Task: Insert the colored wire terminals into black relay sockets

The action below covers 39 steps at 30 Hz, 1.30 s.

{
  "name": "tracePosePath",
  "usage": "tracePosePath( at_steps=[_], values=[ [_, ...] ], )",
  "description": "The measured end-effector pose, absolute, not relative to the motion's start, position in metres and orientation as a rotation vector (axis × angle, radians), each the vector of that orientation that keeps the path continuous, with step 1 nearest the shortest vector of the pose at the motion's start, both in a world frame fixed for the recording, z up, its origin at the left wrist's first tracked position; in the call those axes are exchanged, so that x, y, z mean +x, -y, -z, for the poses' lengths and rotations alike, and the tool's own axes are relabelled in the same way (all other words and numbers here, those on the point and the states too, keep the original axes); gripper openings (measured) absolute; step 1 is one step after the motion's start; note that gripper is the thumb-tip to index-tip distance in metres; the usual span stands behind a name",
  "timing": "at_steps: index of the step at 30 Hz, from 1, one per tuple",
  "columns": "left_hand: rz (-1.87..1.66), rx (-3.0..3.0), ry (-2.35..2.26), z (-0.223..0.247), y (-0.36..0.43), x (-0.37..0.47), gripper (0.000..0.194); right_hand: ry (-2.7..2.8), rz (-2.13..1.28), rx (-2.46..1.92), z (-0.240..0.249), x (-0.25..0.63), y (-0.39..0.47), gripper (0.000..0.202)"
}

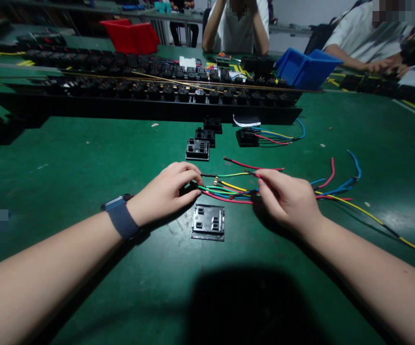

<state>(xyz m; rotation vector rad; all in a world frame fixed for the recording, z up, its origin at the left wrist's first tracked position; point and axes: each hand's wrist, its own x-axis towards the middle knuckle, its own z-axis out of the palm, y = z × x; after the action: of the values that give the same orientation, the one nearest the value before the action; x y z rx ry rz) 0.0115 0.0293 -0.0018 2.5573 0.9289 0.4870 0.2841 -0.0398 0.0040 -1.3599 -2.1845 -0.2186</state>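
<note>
A loose bundle of coloured wires point(229, 195) lies on the green table between my hands. My left hand point(178, 186), with a dark watch on the wrist, is closed on the left end of a green-yellow wire point(231, 175); green wires pass close to its fingertips. The other end of that wire is pinched between the thumb and fingers of my right hand point(288, 196). Yellow, blue and red wires run beneath and beyond my right hand. Just below the bundle lies a black plastic housing point(208, 222), its inside facing up.
Three more black housings point(197, 149) sit in a row ahead. Right of them is a wired black part point(247, 137). A long black rack point(175, 109) spans the far side, with red point(132, 36) and blue bins point(308, 68). Two people point(243, 24) sit across the table.
</note>
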Motion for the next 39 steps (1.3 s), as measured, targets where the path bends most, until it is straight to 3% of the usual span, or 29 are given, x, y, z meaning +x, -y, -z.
tracePosePath(
  at_steps=[6,11,18,27,34,37,39],
  values=[
    [-0.530,2.545,-0.918,-0.001,-0.028,0.012,0.020,2.427,0.018,-1.263,-0.005,0.284,0.036,0.026],
    [-0.607,2.598,-0.799,-0.008,-0.021,0.013,0.026,2.719,0.072,-1.068,-0.004,0.283,0.034,0.041],
    [-0.577,2.424,-0.469,-0.017,-0.009,0.017,0.032,2.689,0.034,-1.005,-0.007,0.278,0.042,0.044],
    [-0.576,2.517,-0.460,-0.021,-0.002,0.022,0.024,2.663,0.095,-0.963,-0.010,0.269,0.046,0.041],
    [-0.607,2.568,-0.954,-0.004,-0.022,0.015,0.029,2.645,0.139,-1.630,-0.038,0.332,0.023,0.041],
    [-0.562,2.587,-0.983,-0.001,-0.024,0.015,0.033,2.392,0.143,-1.981,-0.042,0.400,0.016,0.060],
    [-0.498,2.643,-0.912,0.000,-0.024,0.017,0.033,2.257,0.225,-2.030,-0.035,0.436,0.021,0.054]
  ],
)
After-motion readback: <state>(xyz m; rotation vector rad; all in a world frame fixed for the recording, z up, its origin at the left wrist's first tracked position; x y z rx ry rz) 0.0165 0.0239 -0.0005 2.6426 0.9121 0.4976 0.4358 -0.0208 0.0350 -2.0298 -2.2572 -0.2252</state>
